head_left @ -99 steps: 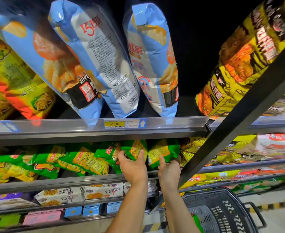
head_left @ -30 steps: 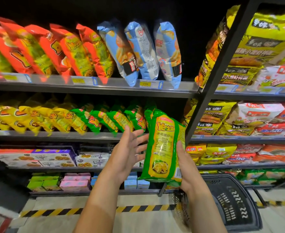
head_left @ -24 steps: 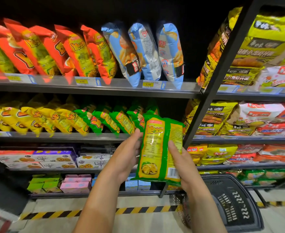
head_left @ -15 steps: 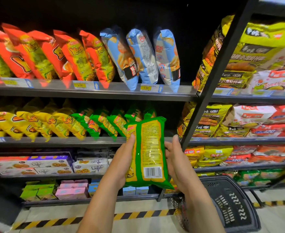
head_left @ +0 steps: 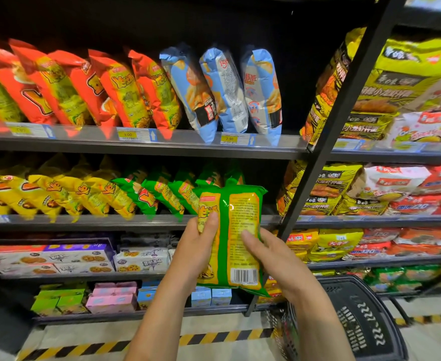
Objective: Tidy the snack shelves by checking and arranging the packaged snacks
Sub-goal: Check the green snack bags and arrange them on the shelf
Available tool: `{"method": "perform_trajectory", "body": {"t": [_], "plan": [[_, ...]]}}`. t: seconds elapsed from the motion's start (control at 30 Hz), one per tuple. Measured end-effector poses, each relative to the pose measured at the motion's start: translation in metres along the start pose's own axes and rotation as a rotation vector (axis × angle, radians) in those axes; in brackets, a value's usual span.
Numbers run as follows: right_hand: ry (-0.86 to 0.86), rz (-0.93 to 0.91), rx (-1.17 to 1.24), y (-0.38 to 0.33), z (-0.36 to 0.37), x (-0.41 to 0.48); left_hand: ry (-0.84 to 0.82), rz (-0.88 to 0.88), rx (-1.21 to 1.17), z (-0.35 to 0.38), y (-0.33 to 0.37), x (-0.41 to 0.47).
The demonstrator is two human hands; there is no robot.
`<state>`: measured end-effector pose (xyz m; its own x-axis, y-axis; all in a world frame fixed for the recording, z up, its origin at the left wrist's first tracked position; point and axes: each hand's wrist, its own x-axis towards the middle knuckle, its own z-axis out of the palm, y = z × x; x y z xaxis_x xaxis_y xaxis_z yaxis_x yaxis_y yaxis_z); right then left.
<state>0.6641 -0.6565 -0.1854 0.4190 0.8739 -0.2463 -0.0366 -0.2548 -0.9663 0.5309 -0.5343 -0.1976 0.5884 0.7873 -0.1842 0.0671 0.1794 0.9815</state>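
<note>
Green snack bag (head_left: 241,220) checked
Gripped by the left hand (head_left: 197,252) and right hand (head_left: 275,259), barcode (head_left: 244,276) outward; price tags (head_left: 127,134) read 3.00 and 2.90.

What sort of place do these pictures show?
Probably a grocery shop aisle: metal shelves packed with snack bags, price tags on the shelf edges, and a black shopping basket beside the person.
</note>
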Motion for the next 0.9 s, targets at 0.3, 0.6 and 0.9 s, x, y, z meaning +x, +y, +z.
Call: {"method": "perform_trajectory", "body": {"t": [0.3, 0.6, 0.9], "plan": [[0.078, -0.161, 0.165, 0.013, -0.019, 0.003, -0.265, 0.13, -0.063, -0.011, -0.002, 0.007], [0.065, -0.206, 0.184, 0.021, -0.04, 0.008, -0.371, 0.145, -0.062, -0.014, -0.006, 0.018], [0.078, -0.065, 0.291, 0.007, -0.026, 0.005, -0.267, 0.027, -0.153, 0.004, 0.008, 0.012]]}}
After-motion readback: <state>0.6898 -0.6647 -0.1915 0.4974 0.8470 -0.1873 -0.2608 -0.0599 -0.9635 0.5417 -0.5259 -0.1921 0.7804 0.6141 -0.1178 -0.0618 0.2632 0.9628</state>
